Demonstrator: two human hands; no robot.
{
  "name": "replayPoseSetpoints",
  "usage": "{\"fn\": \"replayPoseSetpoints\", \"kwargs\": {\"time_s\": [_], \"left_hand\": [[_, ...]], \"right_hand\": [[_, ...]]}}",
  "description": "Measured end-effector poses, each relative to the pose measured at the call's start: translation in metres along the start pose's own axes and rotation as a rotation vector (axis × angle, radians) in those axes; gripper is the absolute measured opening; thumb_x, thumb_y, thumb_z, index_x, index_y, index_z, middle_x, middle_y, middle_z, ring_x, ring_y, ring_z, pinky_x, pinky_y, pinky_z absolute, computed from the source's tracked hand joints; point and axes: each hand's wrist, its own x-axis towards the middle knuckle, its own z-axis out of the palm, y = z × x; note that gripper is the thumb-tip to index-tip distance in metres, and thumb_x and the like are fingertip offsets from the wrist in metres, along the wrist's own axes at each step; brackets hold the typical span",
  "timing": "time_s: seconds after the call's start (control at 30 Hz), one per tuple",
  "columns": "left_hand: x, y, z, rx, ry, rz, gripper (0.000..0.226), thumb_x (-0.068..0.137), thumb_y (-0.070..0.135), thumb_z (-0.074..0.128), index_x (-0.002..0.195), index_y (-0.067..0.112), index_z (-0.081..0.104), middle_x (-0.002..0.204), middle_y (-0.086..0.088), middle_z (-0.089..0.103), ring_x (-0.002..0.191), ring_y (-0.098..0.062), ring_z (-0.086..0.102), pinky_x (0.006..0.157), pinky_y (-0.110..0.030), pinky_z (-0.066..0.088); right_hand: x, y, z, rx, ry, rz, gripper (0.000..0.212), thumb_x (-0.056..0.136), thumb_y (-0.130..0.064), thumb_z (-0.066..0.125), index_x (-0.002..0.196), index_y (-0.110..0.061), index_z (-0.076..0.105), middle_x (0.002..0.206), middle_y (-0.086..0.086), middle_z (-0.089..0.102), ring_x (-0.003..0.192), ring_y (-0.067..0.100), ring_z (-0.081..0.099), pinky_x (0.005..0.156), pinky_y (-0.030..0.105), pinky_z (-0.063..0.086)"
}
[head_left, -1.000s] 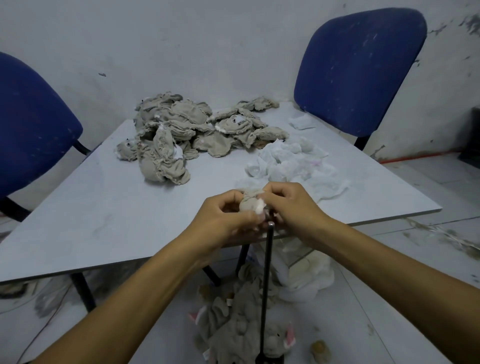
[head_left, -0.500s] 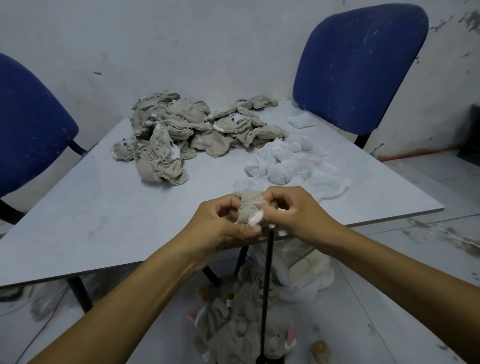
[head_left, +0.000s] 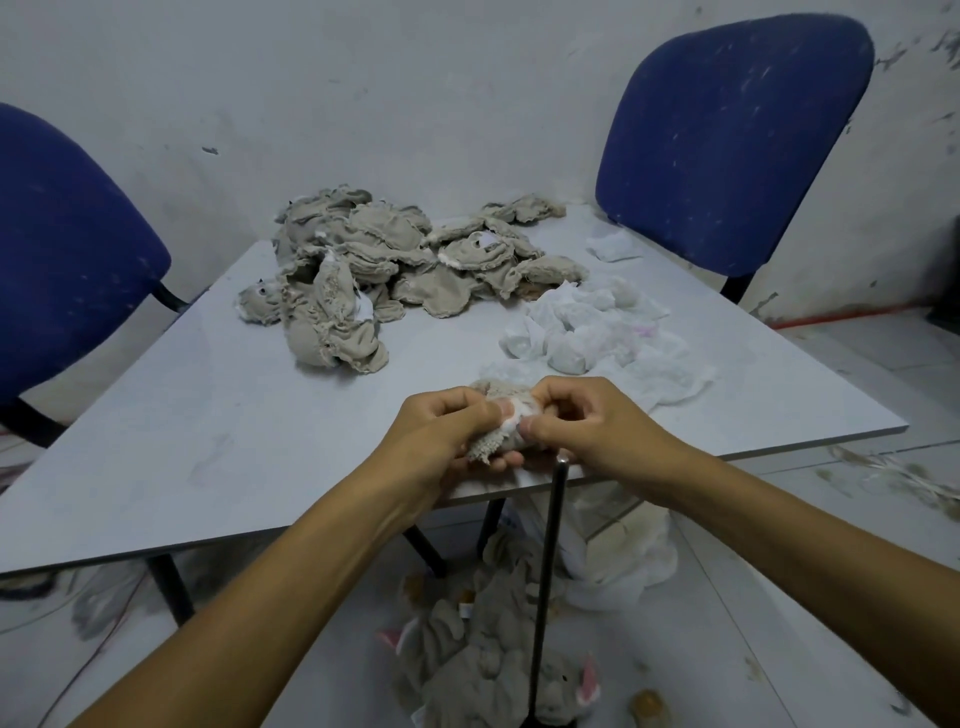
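Observation:
Both my hands meet over the near edge of the grey table (head_left: 208, 457). My left hand (head_left: 447, 436) and my right hand (head_left: 587, 431) grip one small beige plush fabric piece (head_left: 501, 439) between them, fingers curled round it. White stuffing (head_left: 514, 418) shows at its opening between my thumbs. Most of the piece is hidden inside my fingers. A thin black rod (head_left: 545, 592) stands upright just below my right hand, its tip near the table edge.
A heap of beige plush skins (head_left: 395, 260) lies at the far side of the table, with a pile of white stuffing bundles (head_left: 587, 332) to its right. Two blue chairs (head_left: 727, 135) (head_left: 62, 249) flank the table. More plush skins (head_left: 483, 660) and a white bag (head_left: 623, 556) lie on the floor.
My hands stay in place at the table edge and work the plush piece; my thumbs have closed in over the white stuffing at its opening.

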Motion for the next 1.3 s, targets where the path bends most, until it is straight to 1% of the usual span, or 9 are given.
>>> {"fn": "replayPoseSetpoints", "kwargs": {"time_s": [0.13, 0.3, 0.43, 0.6, 0.77, 0.93, 1.1, 1.2, 1.3], "left_hand": [[-0.006, 0.001, -0.003, 0.048, -0.113, 0.025, 0.008, 0.071, 0.021, 0.078, 0.072, 0.015, 0.072, 0.078, -0.013, 0.071, 0.065, -0.023, 0.069, 0.058, -0.024, 0.055], [-0.012, -0.008, 0.004, 0.284, 0.002, 0.236, 0.018, 0.076, 0.038, 0.072, 0.074, 0.021, 0.072, 0.066, -0.001, 0.062, 0.058, -0.013, 0.056, 0.052, -0.023, 0.046], [-0.012, -0.009, 0.003, 0.409, 0.035, 0.285, 0.026, 0.091, 0.028, 0.068, 0.065, 0.024, 0.066, 0.057, 0.002, 0.057, 0.049, -0.013, 0.049, 0.049, -0.021, 0.041], [-0.005, -0.008, 0.003, 0.451, 0.139, 0.278, 0.029, 0.085, 0.022, 0.074, 0.058, 0.019, 0.063, 0.051, 0.008, 0.053, 0.045, -0.007, 0.045, 0.045, -0.021, 0.038], [0.002, -0.009, -0.001, 0.312, 0.22, 0.24, 0.027, 0.081, 0.016, 0.078, 0.057, 0.016, 0.066, 0.075, -0.004, 0.063, 0.065, -0.016, 0.058, 0.063, -0.037, 0.052], [0.007, -0.015, 0.003, 0.483, 0.402, 0.28, 0.037, 0.079, 0.033, 0.081, 0.05, 0.021, 0.06, 0.072, 0.011, 0.058, 0.054, -0.004, 0.05, 0.047, -0.024, 0.04], [0.007, -0.001, -0.015, 0.107, -0.036, 0.102, 0.021, 0.082, 0.004, 0.07, 0.064, 0.012, 0.065, 0.067, -0.001, 0.061, 0.059, -0.011, 0.06, 0.054, -0.019, 0.05], [0.007, 0.003, -0.019, 0.114, 0.003, 0.045, 0.032, 0.081, -0.012, 0.066, 0.06, 0.011, 0.058, 0.06, -0.003, 0.058, 0.051, -0.01, 0.058, 0.047, -0.016, 0.047], [0.01, 0.002, -0.014, 0.131, 0.125, 0.045, 0.038, 0.068, -0.013, 0.071, 0.049, 0.016, 0.055, 0.052, -0.002, 0.051, 0.051, -0.014, 0.051, 0.051, -0.021, 0.042]], "right_hand": [[-0.001, 0.006, 0.004, -0.046, 0.132, -0.039, 0.017, 0.087, -0.011, 0.07, 0.071, -0.012, 0.063, 0.062, -0.002, 0.052, 0.061, 0.011, 0.046, 0.061, 0.031, 0.037], [0.002, 0.012, 0.011, -0.171, 0.277, -0.079, 0.019, 0.085, -0.016, 0.072, 0.07, -0.01, 0.062, 0.053, -0.013, 0.048, 0.052, 0.002, 0.042, 0.052, 0.018, 0.036], [0.005, 0.013, 0.016, -0.219, 0.351, -0.079, 0.017, 0.082, -0.015, 0.071, 0.068, -0.011, 0.062, 0.052, -0.01, 0.05, 0.05, 0.003, 0.042, 0.05, 0.014, 0.035], [0.005, 0.012, 0.024, -0.325, 0.44, -0.183, 0.019, 0.08, -0.01, 0.07, 0.068, -0.009, 0.056, 0.057, 0.007, 0.054, 0.056, 0.012, 0.044, 0.052, 0.021, 0.034], [0.001, 0.011, 0.031, -0.51, 0.404, -0.441, 0.023, 0.083, -0.001, 0.065, 0.07, -0.007, 0.048, 0.063, 0.001, 0.045, 0.06, 0.018, 0.04, 0.054, 0.028, 0.031], [0.004, 0.017, 0.034, -0.604, 0.338, -0.441, 0.024, 0.079, 0.008, 0.062, 0.069, -0.007, 0.047, 0.063, 0.001, 0.049, 0.057, 0.02, 0.044, 0.053, 0.04, 0.038], [0.014, 0.016, 0.028, -0.45, 0.353, -0.281, 0.023, 0.085, -0.009, 0.064, 0.068, -0.014, 0.049, 0.056, -0.007, 0.045, 0.055, 0.01, 0.041, 0.053, 0.023, 0.031], [0.015, 0.01, 0.025, -0.481, 0.231, -0.317, 0.024, 0.088, -0.012, 0.064, 0.07, -0.017, 0.048, 0.057, -0.009, 0.043, 0.058, 0.008, 0.043, 0.054, 0.021, 0.032], [0.019, 0.006, 0.021, -0.785, 0.082, -0.358, 0.023, 0.093, -0.019, 0.059, 0.073, -0.016, 0.048, 0.066, -0.005, 0.045, 0.064, 0.016, 0.048, 0.058, 0.036, 0.039]]}}
